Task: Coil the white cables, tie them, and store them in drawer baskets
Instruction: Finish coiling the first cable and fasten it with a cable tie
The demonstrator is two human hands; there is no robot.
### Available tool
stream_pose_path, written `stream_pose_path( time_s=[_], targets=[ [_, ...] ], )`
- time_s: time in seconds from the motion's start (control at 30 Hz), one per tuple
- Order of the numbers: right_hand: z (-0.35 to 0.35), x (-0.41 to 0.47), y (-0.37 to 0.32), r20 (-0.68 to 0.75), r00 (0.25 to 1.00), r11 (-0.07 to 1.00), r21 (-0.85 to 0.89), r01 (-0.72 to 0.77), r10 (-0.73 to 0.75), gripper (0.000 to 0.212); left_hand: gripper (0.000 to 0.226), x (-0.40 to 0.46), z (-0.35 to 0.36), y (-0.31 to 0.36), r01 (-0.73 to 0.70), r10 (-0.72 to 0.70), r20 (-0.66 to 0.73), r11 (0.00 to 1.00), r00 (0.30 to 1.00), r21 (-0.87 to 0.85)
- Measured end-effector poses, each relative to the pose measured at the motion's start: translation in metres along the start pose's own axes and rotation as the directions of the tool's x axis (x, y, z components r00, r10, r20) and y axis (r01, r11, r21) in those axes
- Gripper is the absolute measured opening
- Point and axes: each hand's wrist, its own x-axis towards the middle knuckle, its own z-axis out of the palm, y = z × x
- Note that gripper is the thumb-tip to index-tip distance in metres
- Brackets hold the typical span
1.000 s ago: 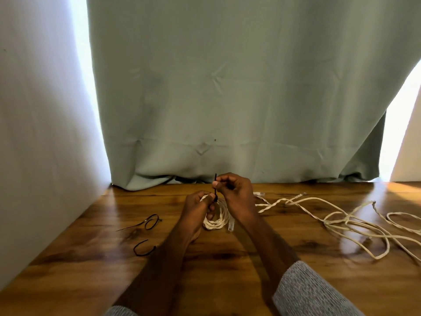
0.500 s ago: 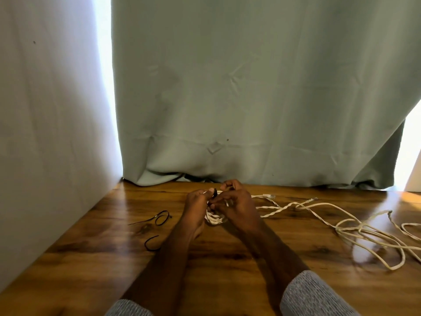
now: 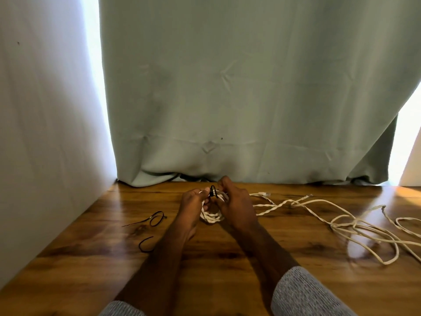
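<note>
One coiled white cable [image 3: 211,215], both grips pinching it: left hand [image 3: 192,202], right hand [image 3: 237,205]. Black tie [image 3: 212,190] at 12 o'clock. Two spare black ties [image 3: 156,219] at 9 o'clock on wooden tabletop [image 3: 205,281].

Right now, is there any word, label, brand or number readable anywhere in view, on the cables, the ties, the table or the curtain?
None: no readable text in the head view.
Coiled white cable, held by the left hand and right hand: no print visible.
Black tie on the coil: bare.
Loose white cables: connector ends too small to show any marking.
Spare black ties: bare.
Curtain and wooden table: unmarked.
</note>
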Motion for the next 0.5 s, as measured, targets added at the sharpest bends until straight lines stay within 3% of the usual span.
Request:
stream_pose_path(
  time_s=[0.23, 0.5],
  targets=[
    [0.0026, 0.0021, 0.0019, -0.004, 0.991, 0.991, 0.015, -0.134, 0.134, 0.043, 0.018, -0.0002, -0.0021, -0.0028, -0.028, 0.028, -0.006, 0.999, 1.000, 0.038],
    [0.0015, -0.0025, -0.0003, -0.003, 0.999, 0.999, 0.035, 0.036, -0.036, 0.032, 0.020, -0.0007, -0.0045, -0.0013, -0.066, 0.066, -0.009, 0.998, 0.998, 0.021]
  ],
)
